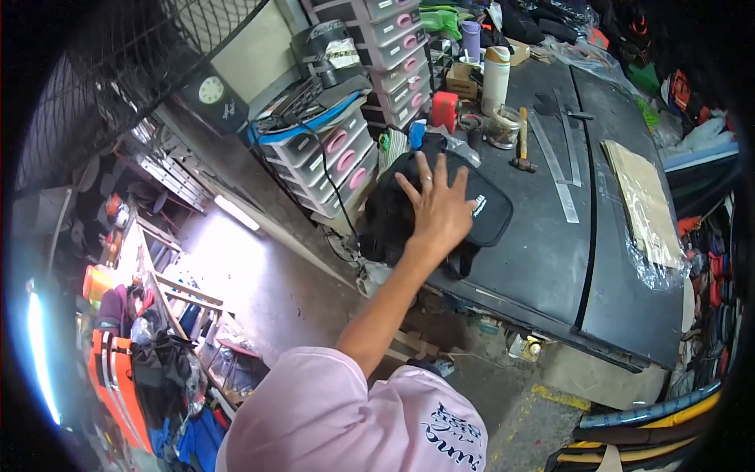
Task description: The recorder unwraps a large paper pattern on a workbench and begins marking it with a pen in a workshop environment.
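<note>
My left hand lies back up on a black bag, its fingers stretched out and spread, with a ring on one of them. The bag lies at the near left corner of the dark worktable. Pale print shows on its rounded panel to the right of my hand; a black strap hangs at its near side. Part of the bag is covered by my hand and wrist. My right hand does not show; only the pink shirt fills the bottom of the head view.
On the table are a hammer, metal rulers, a glass jar, a white bottle, a red tape dispenser and a plastic-wrapped beige stack. Drawer units stand left. Fabric rolls lie lower right.
</note>
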`<state>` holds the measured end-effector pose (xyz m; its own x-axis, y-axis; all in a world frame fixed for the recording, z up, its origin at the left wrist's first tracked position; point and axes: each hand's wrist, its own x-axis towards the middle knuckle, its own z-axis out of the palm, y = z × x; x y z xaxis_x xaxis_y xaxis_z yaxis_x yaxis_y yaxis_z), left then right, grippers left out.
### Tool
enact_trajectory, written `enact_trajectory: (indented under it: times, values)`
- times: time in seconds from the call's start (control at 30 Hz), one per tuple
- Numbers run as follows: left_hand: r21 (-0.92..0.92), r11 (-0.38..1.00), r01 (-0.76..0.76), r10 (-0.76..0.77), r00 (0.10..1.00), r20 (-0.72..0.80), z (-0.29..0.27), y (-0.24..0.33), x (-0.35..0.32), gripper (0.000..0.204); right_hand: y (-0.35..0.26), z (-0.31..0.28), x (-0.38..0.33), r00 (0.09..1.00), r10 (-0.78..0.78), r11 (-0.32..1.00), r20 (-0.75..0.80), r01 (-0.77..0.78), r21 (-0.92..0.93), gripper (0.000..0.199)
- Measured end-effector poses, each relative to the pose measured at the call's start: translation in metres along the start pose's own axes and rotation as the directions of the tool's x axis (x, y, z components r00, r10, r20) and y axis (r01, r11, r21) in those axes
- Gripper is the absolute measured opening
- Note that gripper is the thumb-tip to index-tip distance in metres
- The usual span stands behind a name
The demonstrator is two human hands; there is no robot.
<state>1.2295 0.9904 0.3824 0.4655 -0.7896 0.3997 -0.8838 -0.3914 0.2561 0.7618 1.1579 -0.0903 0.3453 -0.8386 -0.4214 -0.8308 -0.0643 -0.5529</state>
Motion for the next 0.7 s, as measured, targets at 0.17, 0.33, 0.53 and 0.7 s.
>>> enact_trajectory:
  times: [0.17,0.33,0.53,0.7]
  values:
    - [-0.367,0.845,-0.390,0.424,0.906,0.012,0.023,0.110,-0.049,0.047,0.042,0.026,-0.047,0.956,0.241,0.966,-0.165,-0.221,0.132,0.035]
    - [-0.541,0.685,-0.488,0.661,0.728,0.181,0.036,0.197,-0.100,0.038,0.117,0.085,-0.192,0.861,0.433,0.901,-0.265,-0.420,0.108,0.037]
    - [-0.653,0.582,-0.484,0.718,0.683,0.133,0.041,0.334,-0.134,0.036,0.115,0.043,-0.207,0.478,0.878,0.411,-0.029,-0.720,0.559,0.038]
    - [-0.655,0.618,-0.435,0.642,0.760,0.101,0.056,0.436,-0.160,0.037,0.219,0.045,-0.244,0.442,0.894,0.342,0.072,-0.778,0.527,0.032]
